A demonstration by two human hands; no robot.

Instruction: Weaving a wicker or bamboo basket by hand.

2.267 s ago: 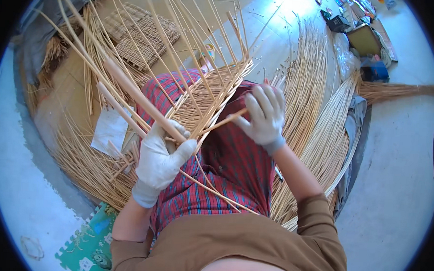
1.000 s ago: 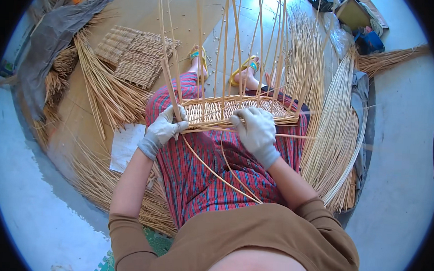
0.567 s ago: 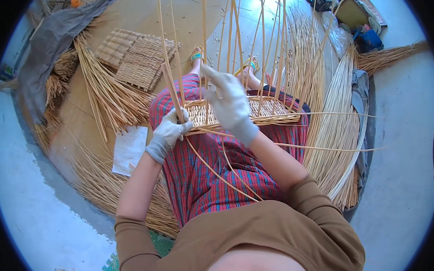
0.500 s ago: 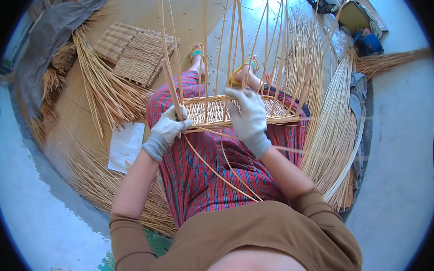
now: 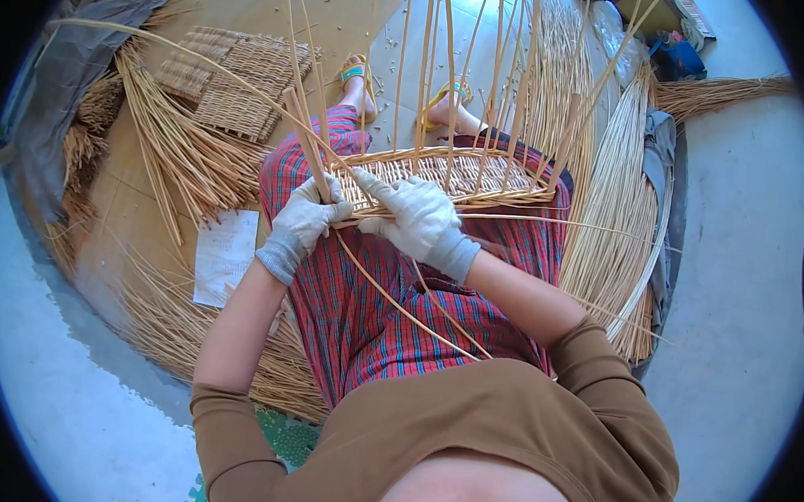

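While white-gloved left hand (image 5: 309, 216) grips thick tan wooden stake (image 5: 306, 146), apparently steadying rectangular tan wicker base (image 5: 395, 171), white-gloved right hand (image 5: 417, 218), fingers half-curled, meets slender tan rod (image 5: 344, 165); hold unclear.

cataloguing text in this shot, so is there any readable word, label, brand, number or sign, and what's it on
No readable text anywhere.
White sheet on the floor at left: any marks are too faint and small to read.
Woven basket and gloves: no lettering visible.
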